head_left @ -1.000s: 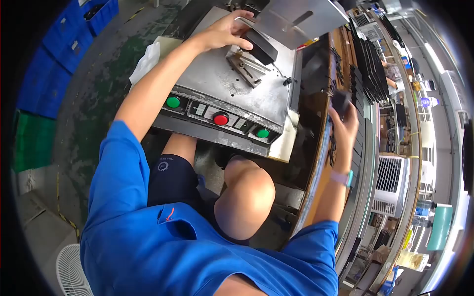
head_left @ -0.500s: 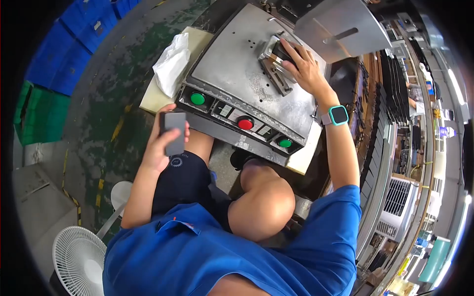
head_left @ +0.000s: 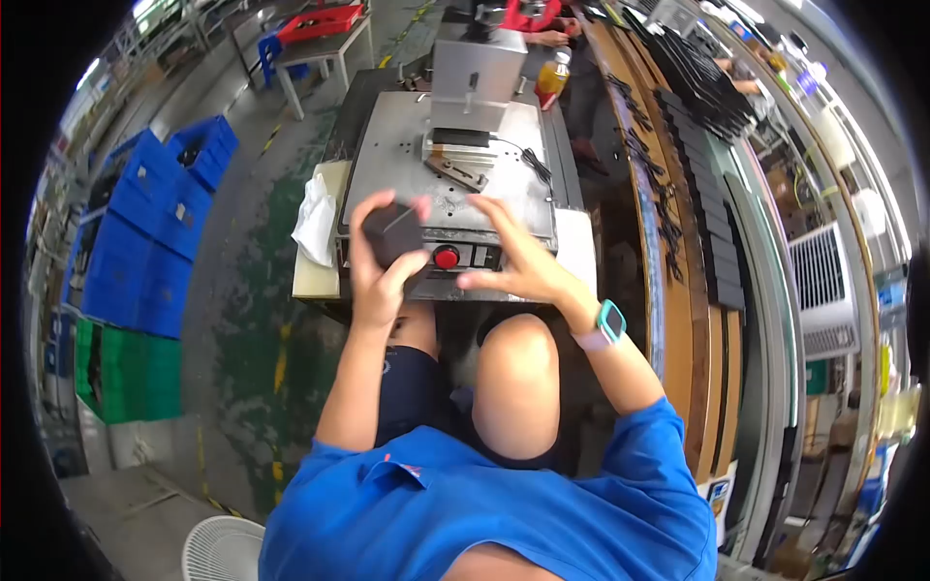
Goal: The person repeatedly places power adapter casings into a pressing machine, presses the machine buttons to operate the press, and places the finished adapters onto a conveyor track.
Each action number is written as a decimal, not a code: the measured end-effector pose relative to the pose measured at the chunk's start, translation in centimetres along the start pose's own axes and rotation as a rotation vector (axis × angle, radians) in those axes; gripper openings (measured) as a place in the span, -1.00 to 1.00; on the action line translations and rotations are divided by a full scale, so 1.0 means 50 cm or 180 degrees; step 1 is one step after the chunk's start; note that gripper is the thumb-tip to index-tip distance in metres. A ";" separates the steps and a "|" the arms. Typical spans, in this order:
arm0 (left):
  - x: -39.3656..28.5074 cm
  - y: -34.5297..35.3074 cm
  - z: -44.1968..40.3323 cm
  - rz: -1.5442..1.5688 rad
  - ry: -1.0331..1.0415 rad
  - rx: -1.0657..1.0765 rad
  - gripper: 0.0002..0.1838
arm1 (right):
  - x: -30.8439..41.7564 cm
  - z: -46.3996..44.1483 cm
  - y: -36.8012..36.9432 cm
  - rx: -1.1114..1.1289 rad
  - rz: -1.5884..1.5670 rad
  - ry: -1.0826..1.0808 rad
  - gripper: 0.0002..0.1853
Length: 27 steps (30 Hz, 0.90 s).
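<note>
My left hand (head_left: 371, 276) is wrapped round a black rectangular block (head_left: 393, 232), held up in front of the near edge of a metal-topped machine (head_left: 387, 155). My right hand (head_left: 533, 266), wearing a watch, is off to the block's right with thumb and fingers spread, holding nothing. Beyond the hands, a metal fixture (head_left: 455, 172) on the machine top has a black piece (head_left: 461, 137) lying in it. From that piece a thin black cord (head_left: 533, 163) runs right across the plate. A red button (head_left: 446, 257) shows on the machine's front panel between my hands.
White crumpled plastic (head_left: 314, 221) lies left of the machine. An upright metal plate (head_left: 480, 73) stands behind the fixture, with a bottle (head_left: 552, 79) to its right. Blue bins (head_left: 145, 208) are stacked at left. Black parts line the bench (head_left: 702, 194) at right, and another person's hand (head_left: 552, 39) shows at the back.
My right hand has left the fixture and come back towards my left hand, opening. My left hand has raised and turned the block. The head view has tilted up and shifted.
</note>
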<state>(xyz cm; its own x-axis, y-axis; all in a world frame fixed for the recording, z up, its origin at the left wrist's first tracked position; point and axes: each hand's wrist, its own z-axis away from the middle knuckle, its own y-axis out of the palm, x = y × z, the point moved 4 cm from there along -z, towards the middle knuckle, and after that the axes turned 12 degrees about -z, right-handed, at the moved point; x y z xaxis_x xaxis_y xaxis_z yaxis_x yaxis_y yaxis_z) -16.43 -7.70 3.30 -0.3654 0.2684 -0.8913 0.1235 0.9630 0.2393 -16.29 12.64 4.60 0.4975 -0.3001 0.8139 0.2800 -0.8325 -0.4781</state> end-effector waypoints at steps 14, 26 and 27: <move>-0.064 0.263 0.244 -0.4147 0.1856 0.2325 -0.44 | 0.230 0.522 -0.579 -0.2419 0.2593 0.0979 -0.48; -0.054 0.248 0.228 -0.3551 0.1540 0.2267 -0.54 | 0.310 1.327 -0.644 -0.3654 0.3596 0.5760 -0.26; -0.055 0.253 0.230 -0.3530 0.1532 0.2290 -0.54 | 0.314 1.337 -0.647 -0.3604 0.3279 0.5891 -0.26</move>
<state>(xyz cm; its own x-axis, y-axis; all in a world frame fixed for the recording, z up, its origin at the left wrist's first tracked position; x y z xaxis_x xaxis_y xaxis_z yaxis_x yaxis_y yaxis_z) -3.26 3.50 4.34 -0.8403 -0.4901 -0.2317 -0.0481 0.4932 -0.8686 37.36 65.99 10.78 -0.9862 -0.0149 0.1647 -0.1650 0.1514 -0.9746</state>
